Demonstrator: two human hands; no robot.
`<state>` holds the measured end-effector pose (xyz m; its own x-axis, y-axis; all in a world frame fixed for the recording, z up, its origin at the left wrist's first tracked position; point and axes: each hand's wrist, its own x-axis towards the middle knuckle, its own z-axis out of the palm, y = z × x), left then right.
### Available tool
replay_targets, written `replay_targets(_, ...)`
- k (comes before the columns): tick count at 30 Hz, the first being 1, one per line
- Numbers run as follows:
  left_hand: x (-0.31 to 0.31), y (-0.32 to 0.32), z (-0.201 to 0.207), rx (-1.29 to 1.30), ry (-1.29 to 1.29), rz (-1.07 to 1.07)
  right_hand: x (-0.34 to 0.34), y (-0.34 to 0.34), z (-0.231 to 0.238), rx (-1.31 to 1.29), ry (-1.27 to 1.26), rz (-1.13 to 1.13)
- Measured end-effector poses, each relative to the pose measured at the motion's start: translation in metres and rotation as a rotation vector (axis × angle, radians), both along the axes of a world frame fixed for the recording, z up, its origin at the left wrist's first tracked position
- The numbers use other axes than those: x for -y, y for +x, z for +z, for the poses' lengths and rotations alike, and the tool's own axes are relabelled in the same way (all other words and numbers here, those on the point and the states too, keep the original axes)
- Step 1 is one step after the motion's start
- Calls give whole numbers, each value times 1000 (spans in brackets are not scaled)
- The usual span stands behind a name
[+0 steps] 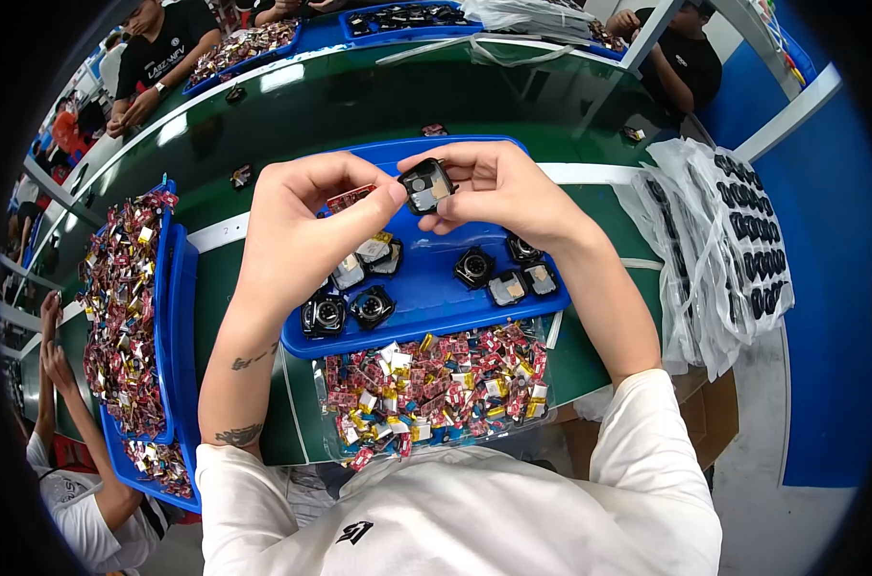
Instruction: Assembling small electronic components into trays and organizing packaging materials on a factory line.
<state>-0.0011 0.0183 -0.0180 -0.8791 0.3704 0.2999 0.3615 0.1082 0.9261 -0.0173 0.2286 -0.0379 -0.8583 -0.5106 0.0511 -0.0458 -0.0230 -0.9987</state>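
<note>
My left hand [306, 230] is closed on a small red circuit board [351, 198], pinched between thumb and fingers. Just to its right, my right hand [503, 192] grips a black watch case [425, 186], its inside with grey and tan parts facing up. My left fingertips are at the case's left edge; I cannot tell if they press on it. Both hands are above a blue tray [426, 322]. In that tray lie several watch cases, among them a black one [372, 306] at the left and an opened one [506, 287] at the right.
A clear tray heaped with red boards and small batteries [436, 389] sits nearest me. Stacked blue bins [181, 317] of similar boards stand left. White plastic-wrapped trays of black cases [743, 230] are at right. Across the green conveyor [359, 101], other people work by more bins.
</note>
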Motion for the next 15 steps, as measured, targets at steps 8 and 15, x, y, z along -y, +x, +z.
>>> replay_targets(8,-9,0,-8,-58,-127,117,17,17,3,-75,-85,-163)
replay_targets(15,-9,-1,-11,-145,-186,153,23,23,-1,-133,-65,-153)
